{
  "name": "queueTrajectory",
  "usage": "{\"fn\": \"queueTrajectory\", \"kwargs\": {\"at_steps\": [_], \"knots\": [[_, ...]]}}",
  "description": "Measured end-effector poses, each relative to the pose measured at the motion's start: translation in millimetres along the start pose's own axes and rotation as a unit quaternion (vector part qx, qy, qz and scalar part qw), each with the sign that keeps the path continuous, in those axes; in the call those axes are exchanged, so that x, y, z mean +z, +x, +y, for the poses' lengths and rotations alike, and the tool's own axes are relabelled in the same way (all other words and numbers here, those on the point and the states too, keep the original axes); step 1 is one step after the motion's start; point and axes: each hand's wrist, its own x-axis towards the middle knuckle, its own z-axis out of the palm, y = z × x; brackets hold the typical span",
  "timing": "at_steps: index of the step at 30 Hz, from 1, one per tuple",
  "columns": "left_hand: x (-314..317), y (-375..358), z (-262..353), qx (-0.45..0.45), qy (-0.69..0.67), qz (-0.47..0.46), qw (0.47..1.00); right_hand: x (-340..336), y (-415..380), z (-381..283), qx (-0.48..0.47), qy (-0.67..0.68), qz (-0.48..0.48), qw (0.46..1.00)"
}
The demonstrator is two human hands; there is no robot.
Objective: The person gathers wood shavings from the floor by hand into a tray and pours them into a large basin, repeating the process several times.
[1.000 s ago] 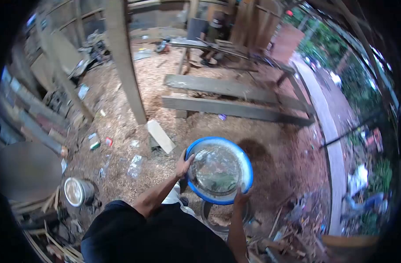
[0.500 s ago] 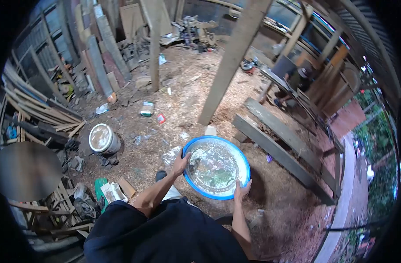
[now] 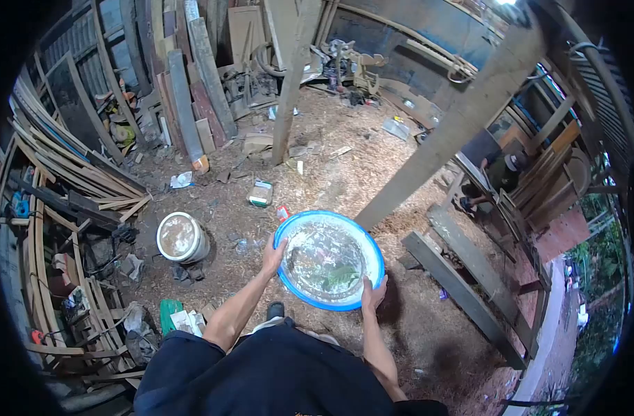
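A wide round basin (image 3: 329, 306) with a blue rim is held out in front of my body above the ground. Its inside is mottled whitish and grey, with a green patch near the lower middle. My left hand (image 3: 273, 256) is closed on the left side of the rim. On the lower right side, my right hand (image 3: 373, 293) grips the rim with the thumb over the edge. The fingers beneath the basin are hidden. Just beyond the far rim, a small red packet (image 3: 282, 213) lies partly covered.
A white bucket (image 3: 183, 238) stands left on the littered ground. A slanted wooden post (image 3: 435, 139) rises ahead, with heavy beams (image 3: 462, 298) at right. Boards (image 3: 185, 104) lean at back left; wood strips (image 3: 74, 166) are stacked left. Another person (image 3: 500, 173) is low down at far right.
The view has shifted, so the bucket, posts and beams appear farther right and lower. The basin, still in both hands, has moved left over the ground toward the red packet.
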Motion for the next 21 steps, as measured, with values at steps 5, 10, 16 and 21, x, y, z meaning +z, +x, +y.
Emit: {"fn": "queueTrajectory", "kwargs": {"at_steps": [5, 10, 16, 21], "knots": [[-29, 55, 2, 0.003, 0.017, 0.052, 0.998, 56, 21, -41, -0.045, 0.089, -0.014, 0.995], [-36, 106, 8, -0.022, 0.015, 0.07, 0.997, 92, 53, -73, -0.045, 0.074, -0.025, 0.996], [-8, 163, 16, -0.044, -0.031, 0.073, 0.996, 133, 125, -78, -0.068, 0.128, -0.056, 0.988], [24, 242, 68, -0.033, -0.011, 0.063, 0.997, 183, 214, -118, -0.029, 0.066, -0.033, 0.997]]}}
